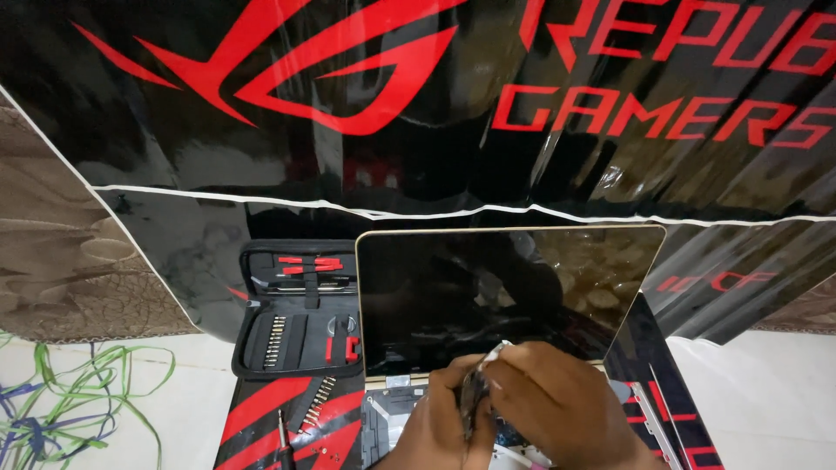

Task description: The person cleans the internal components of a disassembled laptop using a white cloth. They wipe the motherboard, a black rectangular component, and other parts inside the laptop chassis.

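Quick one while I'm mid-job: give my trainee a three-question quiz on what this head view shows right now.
1. True or false: the open tool kit case lies to the left of the dark laptop screen.
2. Multiple choice: where is the loose screwdriver? A) inside the case B) on the red and black mat, below the case C) in the right hand.
3. Fill in: the left hand and right hand together grip a small, flat, dark ____ in front of the screen.

Key: 1 true. 2 B. 3 part; what kind it is cannot be told.
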